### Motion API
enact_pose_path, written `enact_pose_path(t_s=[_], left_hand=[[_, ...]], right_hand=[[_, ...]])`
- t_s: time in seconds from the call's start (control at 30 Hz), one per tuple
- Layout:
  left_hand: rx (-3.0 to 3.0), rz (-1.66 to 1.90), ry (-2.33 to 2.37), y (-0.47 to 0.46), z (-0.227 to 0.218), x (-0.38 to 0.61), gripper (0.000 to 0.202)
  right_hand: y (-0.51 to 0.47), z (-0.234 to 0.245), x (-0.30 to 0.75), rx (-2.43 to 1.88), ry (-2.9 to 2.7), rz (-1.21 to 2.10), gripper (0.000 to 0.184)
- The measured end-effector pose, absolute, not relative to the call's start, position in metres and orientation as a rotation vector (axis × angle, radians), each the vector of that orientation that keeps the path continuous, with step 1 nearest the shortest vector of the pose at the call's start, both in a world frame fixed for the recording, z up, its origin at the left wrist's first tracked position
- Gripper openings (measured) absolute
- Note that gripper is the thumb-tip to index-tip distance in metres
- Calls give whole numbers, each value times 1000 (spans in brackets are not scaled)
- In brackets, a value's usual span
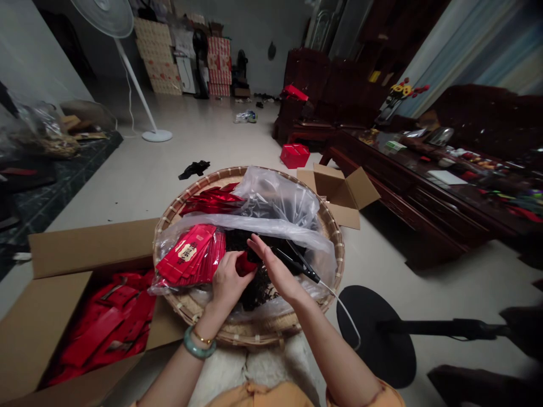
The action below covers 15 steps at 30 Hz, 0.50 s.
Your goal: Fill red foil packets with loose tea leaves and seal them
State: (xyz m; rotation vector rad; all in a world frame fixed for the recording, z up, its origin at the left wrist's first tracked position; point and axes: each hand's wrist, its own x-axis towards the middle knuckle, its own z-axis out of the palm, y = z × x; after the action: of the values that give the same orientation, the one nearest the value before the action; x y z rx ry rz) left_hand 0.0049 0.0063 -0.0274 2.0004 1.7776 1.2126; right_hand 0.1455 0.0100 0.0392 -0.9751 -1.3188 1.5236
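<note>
A small red packet is gripped upright between the thumb and fingers of my left hand. Over its mouth, my right hand holds its fingers stretched out; its palm side is hidden. Dark dried leaves, looking like tea, show beneath both hands on a clear plastic sheet inside a round woven basket. Left of my hands lies a bundle of flat red packets with pale labels. A black handheld device with a white cord rests right of my right hand.
Shiny red packets lie at the basket's far left. An open carton of red packets stands at left, another open carton beyond the basket at right. A black round stand base sits at right, near a dark wooden table.
</note>
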Motion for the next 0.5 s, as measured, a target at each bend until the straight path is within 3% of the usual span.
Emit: enact_pose_path(t_s=[0.1, 0.27, 0.37, 0.5], left_hand=[[1975, 1209, 1795, 5, -27, 3, 40], [1995, 1220, 1795, 4, -28, 3, 40], [2008, 1207, 1804, 4, -28, 4, 41], [2018, 1162, 1818, 3, -28, 2, 47]], right_hand=[[11, 37, 151, -1005, -1358, 1364, 54], [1, 40, 156, -1171, -1891, 749, 24], [-3, 42, 155, -1204, -2094, 490, 28], [-3, 41, 154, -1311, -2160, 457, 28]])
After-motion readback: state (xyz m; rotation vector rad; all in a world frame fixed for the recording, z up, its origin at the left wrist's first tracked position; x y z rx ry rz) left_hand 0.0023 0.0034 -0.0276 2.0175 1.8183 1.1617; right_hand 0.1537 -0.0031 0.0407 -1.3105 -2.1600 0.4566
